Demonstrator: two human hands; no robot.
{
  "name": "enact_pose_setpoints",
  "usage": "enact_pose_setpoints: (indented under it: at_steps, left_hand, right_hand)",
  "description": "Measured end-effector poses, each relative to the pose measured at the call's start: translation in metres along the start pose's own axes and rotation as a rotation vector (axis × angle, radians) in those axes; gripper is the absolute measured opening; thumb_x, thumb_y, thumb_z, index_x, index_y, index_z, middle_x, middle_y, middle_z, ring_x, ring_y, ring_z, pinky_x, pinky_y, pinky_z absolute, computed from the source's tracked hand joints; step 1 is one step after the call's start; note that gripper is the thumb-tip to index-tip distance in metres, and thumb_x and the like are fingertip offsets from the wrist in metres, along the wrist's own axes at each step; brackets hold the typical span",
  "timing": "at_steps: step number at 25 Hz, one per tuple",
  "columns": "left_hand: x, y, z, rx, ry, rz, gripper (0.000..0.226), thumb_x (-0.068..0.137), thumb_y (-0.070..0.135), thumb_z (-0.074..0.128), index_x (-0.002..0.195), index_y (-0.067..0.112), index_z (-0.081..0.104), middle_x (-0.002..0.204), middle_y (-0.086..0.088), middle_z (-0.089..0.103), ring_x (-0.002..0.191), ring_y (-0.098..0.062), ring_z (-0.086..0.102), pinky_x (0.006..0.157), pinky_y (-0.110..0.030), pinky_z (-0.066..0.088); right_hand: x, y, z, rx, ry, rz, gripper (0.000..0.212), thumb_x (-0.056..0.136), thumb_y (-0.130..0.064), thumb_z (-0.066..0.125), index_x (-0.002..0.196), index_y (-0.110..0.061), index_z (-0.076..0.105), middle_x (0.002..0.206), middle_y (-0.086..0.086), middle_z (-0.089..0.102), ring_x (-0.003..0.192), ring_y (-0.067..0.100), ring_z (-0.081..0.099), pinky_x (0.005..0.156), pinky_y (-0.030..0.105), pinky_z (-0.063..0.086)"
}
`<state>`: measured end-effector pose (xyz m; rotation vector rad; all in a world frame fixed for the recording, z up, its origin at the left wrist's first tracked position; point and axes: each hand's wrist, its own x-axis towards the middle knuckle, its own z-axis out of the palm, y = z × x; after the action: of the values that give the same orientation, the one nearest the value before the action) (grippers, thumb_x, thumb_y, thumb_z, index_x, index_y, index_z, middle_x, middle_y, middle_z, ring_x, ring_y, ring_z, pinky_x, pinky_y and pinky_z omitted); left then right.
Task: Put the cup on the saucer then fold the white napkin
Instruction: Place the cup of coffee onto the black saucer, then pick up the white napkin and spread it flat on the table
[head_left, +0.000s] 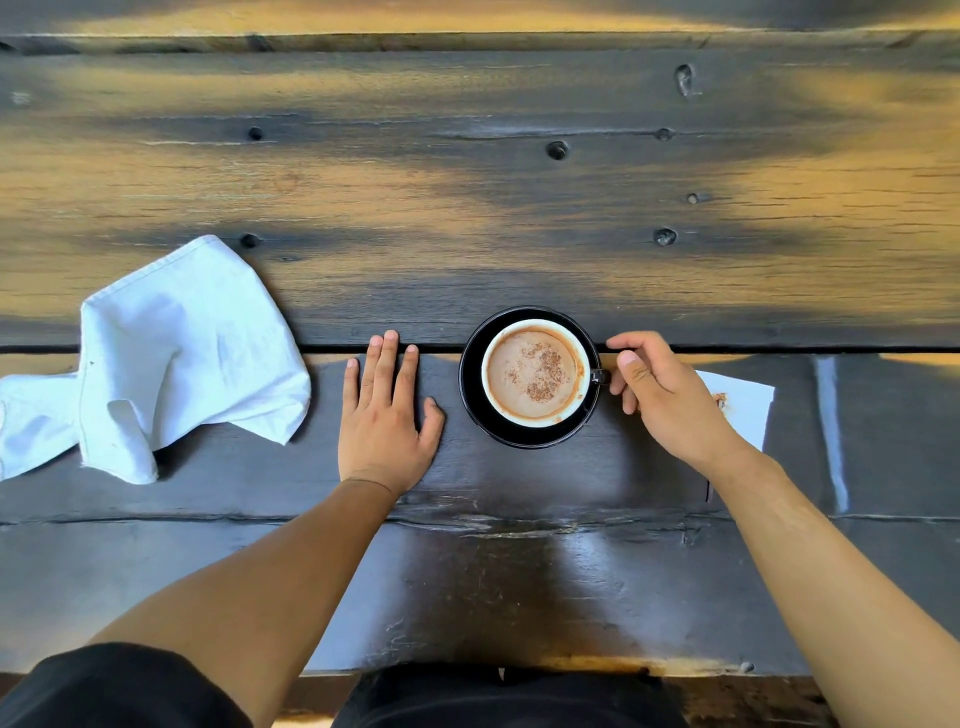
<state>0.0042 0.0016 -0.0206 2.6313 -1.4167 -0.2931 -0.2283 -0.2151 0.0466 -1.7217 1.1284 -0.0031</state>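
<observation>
Dark wooden table (519, 208), frothy cup (535, 373) on black saucer (470, 384), crumpled white napkin (171, 358)

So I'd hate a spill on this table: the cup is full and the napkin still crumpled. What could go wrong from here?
1. The cup sits on the saucer, filled close to its rim; the right hand is at its handle, so a jerky release might slop the drink.
2. The white napkin lies crumpled left of the left hand; folding it near the saucer could nudge the cup.
</observation>
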Motion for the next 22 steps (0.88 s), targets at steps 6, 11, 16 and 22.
enact_pose_setpoints:
  at_steps: [6, 11, 16, 22]
  left_hand:
    - [0.000, 0.002, -0.002, 0.013, -0.063, -0.004, 0.065, 0.097, 0.038, 0.033, 0.155, 0.007, 0.031, 0.166, -0.014, 0.021, 0.156, -0.029, 0.014, 0.126, -0.053, 0.010]
    - [-0.012, 0.007, -0.023, -0.108, -0.140, -0.083, 0.062, 0.094, 0.030, 0.042, 0.150, 0.003, 0.036, 0.162, -0.021, 0.025, 0.152, -0.037, 0.020, 0.125, -0.050, 0.017]
    - [-0.099, 0.016, -0.044, -0.179, -0.176, -0.095, 0.038, 0.086, 0.025, 0.048, 0.118, 0.007, 0.058, 0.117, -0.014, 0.055, 0.105, -0.037, 0.053, 0.089, -0.047, 0.047]
    - [-0.177, 0.000, -0.063, -0.159, -0.343, -0.019, 0.037, 0.089, 0.022, 0.046, 0.117, 0.006, 0.064, 0.114, -0.014, 0.059, 0.107, -0.037, 0.054, 0.091, -0.047, 0.048]
  right_hand:
    - [-0.032, 0.022, 0.025, -0.141, 0.182, 0.051, 0.037, 0.098, -0.009, 0.055, 0.135, -0.017, 0.055, 0.108, 0.002, 0.056, 0.088, 0.015, 0.058, 0.089, 0.025, 0.043]
    - [-0.080, 0.033, 0.058, -0.216, 0.187, 0.066, 0.025, 0.096, -0.009, 0.052, 0.114, -0.019, 0.068, 0.102, 0.000, 0.056, 0.077, 0.006, 0.055, 0.081, 0.024, 0.042]
    - [-0.127, 0.031, 0.088, -0.185, 0.134, 0.169, 0.021, 0.098, -0.012, 0.052, 0.107, -0.015, 0.070, 0.106, 0.003, 0.064, 0.091, 0.018, 0.059, 0.086, 0.026, 0.042]
    - [-0.184, 0.027, 0.117, -0.273, 0.016, 0.184, 0.021, 0.097, -0.014, 0.052, 0.103, -0.012, 0.072, 0.111, 0.004, 0.069, 0.106, 0.024, 0.061, 0.094, 0.031, 0.044]
